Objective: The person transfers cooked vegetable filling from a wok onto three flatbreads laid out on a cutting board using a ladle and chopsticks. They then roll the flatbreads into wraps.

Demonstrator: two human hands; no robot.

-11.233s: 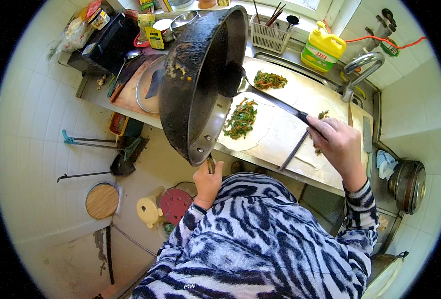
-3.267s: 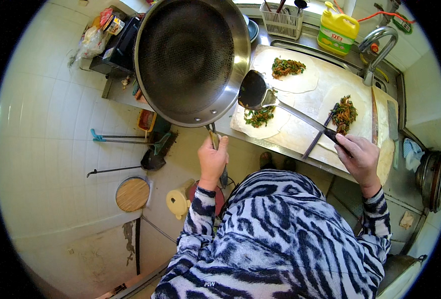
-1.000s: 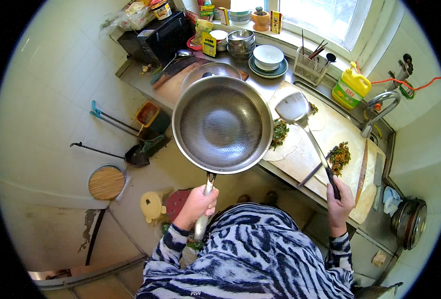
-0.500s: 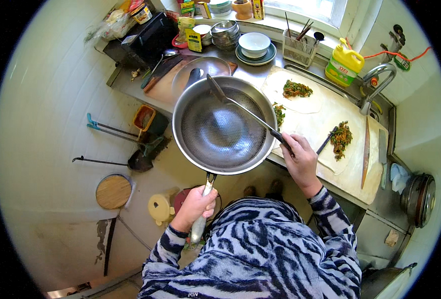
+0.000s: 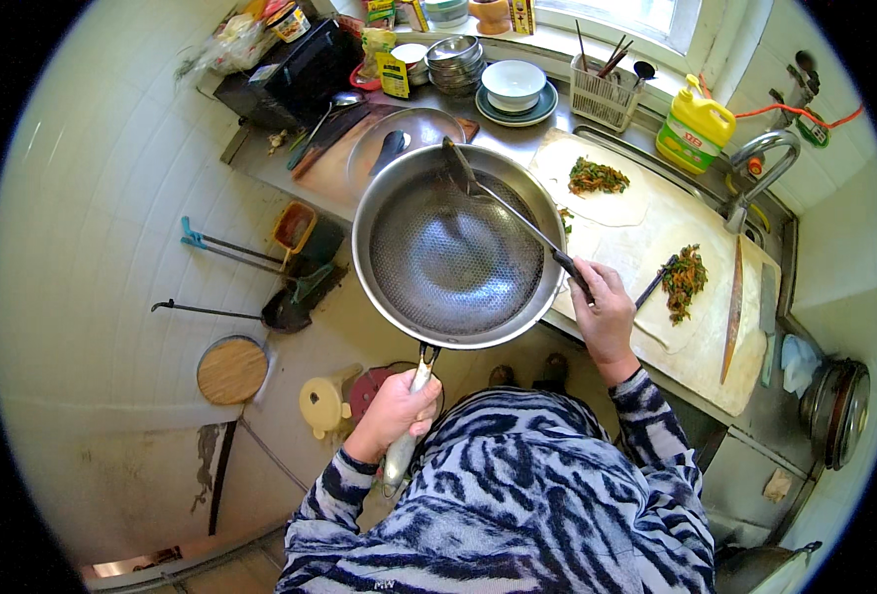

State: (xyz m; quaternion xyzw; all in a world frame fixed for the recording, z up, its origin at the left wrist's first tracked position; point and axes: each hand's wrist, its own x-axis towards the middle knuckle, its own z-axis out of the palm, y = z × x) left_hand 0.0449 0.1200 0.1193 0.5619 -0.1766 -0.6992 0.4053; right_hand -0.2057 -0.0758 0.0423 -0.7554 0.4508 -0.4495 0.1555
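Observation:
My left hand (image 5: pixel 397 416) is closed around the pale handle of a deep steel frying pan (image 5: pixel 448 267), held up in front of me. A fine honeycomb pattern covers the pan's dark inside, and no food shows in it. In my right hand (image 5: pixel 607 315) is the black grip of a metal spatula (image 5: pixel 517 220). The spatula slants across the pan's right side, its blade by the far rim; whether it touches the metal I cannot tell. Right of the pan lie thin dough sheets (image 5: pixel 612 213) with heaps of chopped vegetable filling (image 5: pixel 684 285) on a pale board (image 5: pixel 721 394).
On the counter behind the pan stand a round lid (image 5: pixel 418 129), stacked metal bowls (image 5: pixel 455 64), white bowls (image 5: pixel 514 81) and a utensil basket (image 5: pixel 602 99). A yellow jug (image 5: pixel 694 129) stands near the faucet (image 5: pixel 760 163). A knife (image 5: pixel 767 322) lies along the board's right side. A dustpan (image 5: pixel 290 309) is at left.
The spatula's blade has shifted slightly right along the pan's far rim. Both hands keep their grips, and the whole view has moved a little.

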